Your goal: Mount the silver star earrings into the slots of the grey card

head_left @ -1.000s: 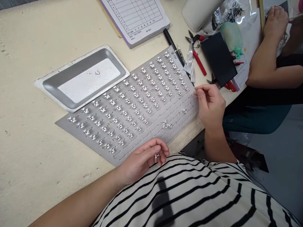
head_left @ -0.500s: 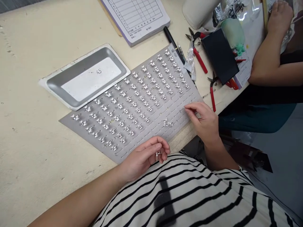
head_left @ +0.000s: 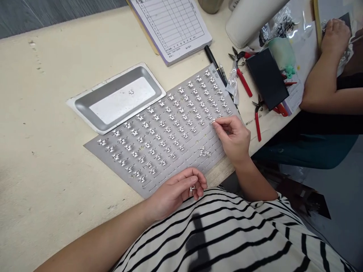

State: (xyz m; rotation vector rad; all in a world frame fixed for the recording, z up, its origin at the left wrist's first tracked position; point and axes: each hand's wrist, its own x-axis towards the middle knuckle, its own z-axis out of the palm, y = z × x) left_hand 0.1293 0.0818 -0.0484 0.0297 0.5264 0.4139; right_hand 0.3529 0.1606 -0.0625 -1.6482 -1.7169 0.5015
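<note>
A grey slotted card lies on the table, carrying rows of small silver ornaments. My right hand is at the card's right side, its thumb and forefinger pinching a small silver piece at the end of a row. My left hand rests curled at the card's near edge, holding a small silver ring-like piece. A loose tangle of silver pieces lies on the card between my hands.
A white-rimmed grey tray sits left of the card, with a form pad behind it. Red-handled pliers, a black box and a pen lie to the right. A co-worker's hand works at top right.
My right hand has moved up and left along the card to the row ends, its fingertips now pinched at a silver piece. My left hand has stayed nearly still.
</note>
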